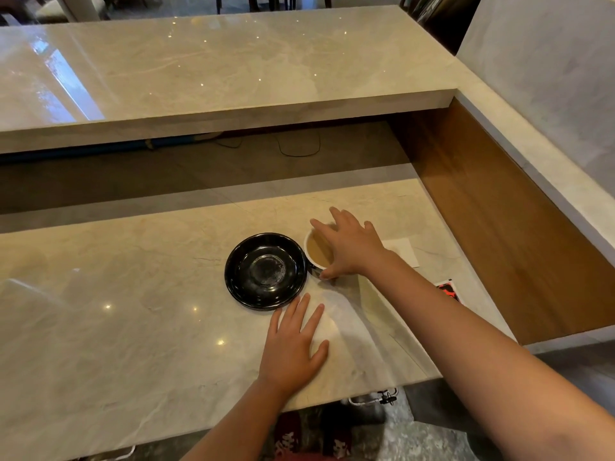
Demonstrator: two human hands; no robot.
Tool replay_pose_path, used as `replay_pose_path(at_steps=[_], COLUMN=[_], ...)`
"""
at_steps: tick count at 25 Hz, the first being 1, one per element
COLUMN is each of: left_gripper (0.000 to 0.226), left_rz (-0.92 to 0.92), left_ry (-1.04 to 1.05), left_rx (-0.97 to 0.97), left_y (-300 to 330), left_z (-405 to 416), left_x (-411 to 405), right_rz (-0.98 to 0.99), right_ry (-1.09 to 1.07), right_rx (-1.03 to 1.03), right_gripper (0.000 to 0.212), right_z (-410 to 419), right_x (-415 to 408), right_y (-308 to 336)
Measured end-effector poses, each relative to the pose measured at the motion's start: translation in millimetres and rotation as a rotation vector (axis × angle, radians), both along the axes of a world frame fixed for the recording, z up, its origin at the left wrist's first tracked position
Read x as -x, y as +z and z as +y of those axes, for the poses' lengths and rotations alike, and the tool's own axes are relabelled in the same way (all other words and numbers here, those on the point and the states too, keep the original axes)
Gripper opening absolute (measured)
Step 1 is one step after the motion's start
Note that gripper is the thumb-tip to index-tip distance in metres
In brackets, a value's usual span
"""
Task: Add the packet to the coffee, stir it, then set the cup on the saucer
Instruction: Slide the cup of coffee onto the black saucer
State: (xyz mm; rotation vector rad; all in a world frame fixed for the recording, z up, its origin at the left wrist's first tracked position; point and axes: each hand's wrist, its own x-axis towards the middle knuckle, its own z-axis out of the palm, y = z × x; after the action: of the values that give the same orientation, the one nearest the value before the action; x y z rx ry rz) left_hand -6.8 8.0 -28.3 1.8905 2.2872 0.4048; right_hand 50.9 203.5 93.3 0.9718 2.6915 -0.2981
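Note:
A white cup of light brown coffee stands on the marble counter, just right of a black saucer and apart from it. My right hand arches over the cup with fingers spread across the far rim and the thumb against the near wall; I see no closed grip. My left hand lies flat on the counter below the saucer, holding nothing. No spoon shows. A red and black printed thing, perhaps the packet, peeks out behind my right forearm.
A white paper lies right of the cup, partly under my wrist. A raised marble shelf runs across the back. A wooden side wall bounds the counter on the right. The counter's front edge is just below my left wrist.

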Motion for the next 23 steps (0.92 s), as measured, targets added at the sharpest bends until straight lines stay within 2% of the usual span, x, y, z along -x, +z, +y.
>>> replay_pose_path(at_steps=[4,7,17,23], left_gripper=[0.061,0.061,0.064,0.064], left_rz=[-0.005,0.003,0.024,0.008], left_ry=[-0.015,-0.031,-0.179,-0.195], left_rx=[0.005,0.011,0.014,0.006], left_y=[0,0,-3,-5], left_z=[-1,-1,-24,-29], left_x=[1,3,32,35], right_rz=[-0.104,-0.103,0.063,0.143], right_ry=[0.036,0.041,-0.036,-0.007], right_rx=[0.018,0.057,0.005,0.010], right_gripper=[0.108,0.110,0.098,0.096], right_z=[10,14,3,-14], right_x=[12,13,3,9], right_y=[0,-4,-10,12])
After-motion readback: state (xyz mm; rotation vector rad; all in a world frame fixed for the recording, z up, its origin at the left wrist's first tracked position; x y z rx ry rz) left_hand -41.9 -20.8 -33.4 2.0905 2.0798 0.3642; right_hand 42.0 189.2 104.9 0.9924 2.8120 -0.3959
